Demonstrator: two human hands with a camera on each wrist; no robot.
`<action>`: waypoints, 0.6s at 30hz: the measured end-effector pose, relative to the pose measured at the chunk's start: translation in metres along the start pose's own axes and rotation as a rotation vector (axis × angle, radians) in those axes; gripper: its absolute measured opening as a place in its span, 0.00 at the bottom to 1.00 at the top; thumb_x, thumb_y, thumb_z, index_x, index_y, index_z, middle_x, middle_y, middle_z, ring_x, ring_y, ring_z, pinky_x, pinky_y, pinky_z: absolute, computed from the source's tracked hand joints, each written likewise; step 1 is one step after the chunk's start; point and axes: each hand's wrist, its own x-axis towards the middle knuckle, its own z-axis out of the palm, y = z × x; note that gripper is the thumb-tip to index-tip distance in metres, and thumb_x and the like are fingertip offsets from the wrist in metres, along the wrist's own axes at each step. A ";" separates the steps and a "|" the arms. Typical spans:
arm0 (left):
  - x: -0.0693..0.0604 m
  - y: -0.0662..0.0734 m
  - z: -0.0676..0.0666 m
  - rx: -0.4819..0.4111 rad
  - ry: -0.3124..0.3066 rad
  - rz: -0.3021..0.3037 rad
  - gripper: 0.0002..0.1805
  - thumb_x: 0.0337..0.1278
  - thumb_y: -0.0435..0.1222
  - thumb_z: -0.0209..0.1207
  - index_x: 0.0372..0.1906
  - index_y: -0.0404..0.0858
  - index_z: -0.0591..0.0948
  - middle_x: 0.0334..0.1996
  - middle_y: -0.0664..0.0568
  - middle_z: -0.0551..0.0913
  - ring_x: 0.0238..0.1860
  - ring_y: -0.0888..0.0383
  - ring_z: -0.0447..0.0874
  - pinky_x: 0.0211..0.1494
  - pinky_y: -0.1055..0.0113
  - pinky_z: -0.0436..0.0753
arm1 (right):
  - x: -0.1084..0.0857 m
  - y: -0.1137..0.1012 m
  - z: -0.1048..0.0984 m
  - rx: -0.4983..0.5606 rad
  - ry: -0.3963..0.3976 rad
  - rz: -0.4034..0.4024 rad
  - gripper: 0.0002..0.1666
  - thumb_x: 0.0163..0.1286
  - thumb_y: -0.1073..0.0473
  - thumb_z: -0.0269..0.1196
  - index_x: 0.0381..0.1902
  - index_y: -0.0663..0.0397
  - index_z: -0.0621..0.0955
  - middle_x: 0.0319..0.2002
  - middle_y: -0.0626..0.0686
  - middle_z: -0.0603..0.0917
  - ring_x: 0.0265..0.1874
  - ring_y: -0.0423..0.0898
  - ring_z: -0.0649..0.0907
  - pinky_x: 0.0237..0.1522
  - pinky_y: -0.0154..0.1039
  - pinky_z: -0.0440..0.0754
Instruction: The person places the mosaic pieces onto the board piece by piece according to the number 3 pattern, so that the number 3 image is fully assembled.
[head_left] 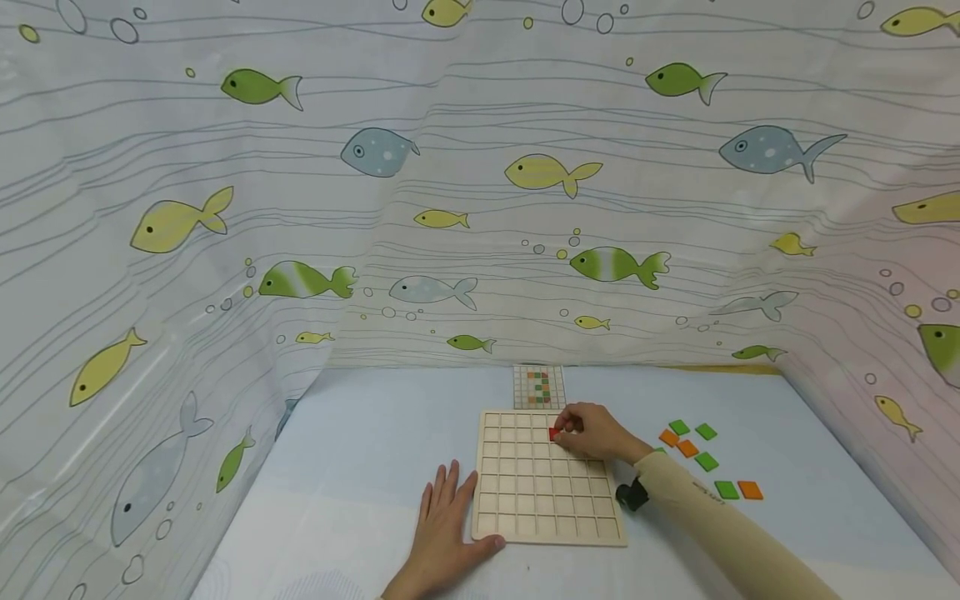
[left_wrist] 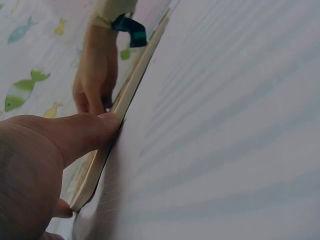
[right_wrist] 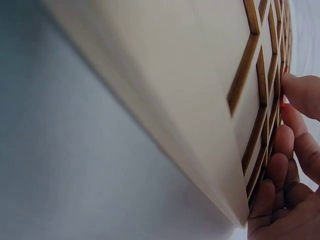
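Observation:
A wooden board (head_left: 536,492) with a grid of square recesses lies on the table in the head view. Between thumb and fingers, my right hand (head_left: 597,432) pinches a small red square tile (head_left: 553,433) at the board's upper right cells. The right wrist view shows a sliver of that red tile (right_wrist: 282,100) at the fingertips, low against the grid. My left hand (head_left: 442,522) lies with spread, straight fingers at the board's left side, its thumb against the near edge. In the left wrist view that thumb touches the board's rim (left_wrist: 136,80).
Beyond the board is a card (head_left: 519,392) printed with a grid of orange, green and red squares. Several loose tiles lie to the right, among them a green tile (head_left: 707,461) and an orange tile (head_left: 750,490). A fish-patterned curtain (head_left: 480,242) surrounds the table.

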 end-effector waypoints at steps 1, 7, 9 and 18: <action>0.000 0.000 0.000 -0.002 0.001 0.001 0.55 0.51 0.60 0.73 0.78 0.32 0.68 0.84 0.29 0.52 0.85 0.28 0.41 0.83 0.28 0.41 | 0.000 0.000 0.000 0.000 0.001 0.001 0.08 0.72 0.57 0.71 0.44 0.54 0.85 0.35 0.45 0.82 0.32 0.39 0.76 0.37 0.32 0.75; -0.002 0.001 -0.003 -0.024 0.021 0.016 0.54 0.50 0.60 0.73 0.77 0.33 0.70 0.83 0.29 0.54 0.85 0.27 0.43 0.82 0.27 0.42 | 0.001 0.000 0.001 0.001 0.001 0.011 0.08 0.72 0.56 0.71 0.43 0.53 0.85 0.34 0.45 0.82 0.32 0.39 0.76 0.37 0.32 0.74; -0.003 0.001 -0.004 -0.039 0.027 0.025 0.54 0.50 0.59 0.74 0.77 0.33 0.71 0.83 0.29 0.55 0.84 0.26 0.44 0.82 0.26 0.43 | 0.000 -0.001 0.000 0.003 0.001 0.013 0.08 0.72 0.56 0.71 0.44 0.53 0.85 0.34 0.45 0.82 0.32 0.39 0.75 0.37 0.32 0.74; -0.001 -0.011 -0.016 -0.084 0.018 0.057 0.47 0.48 0.56 0.77 0.72 0.38 0.78 0.80 0.31 0.63 0.82 0.26 0.51 0.78 0.21 0.50 | -0.002 -0.007 -0.003 0.014 0.004 0.020 0.08 0.72 0.58 0.71 0.43 0.56 0.85 0.34 0.47 0.82 0.33 0.41 0.75 0.36 0.32 0.72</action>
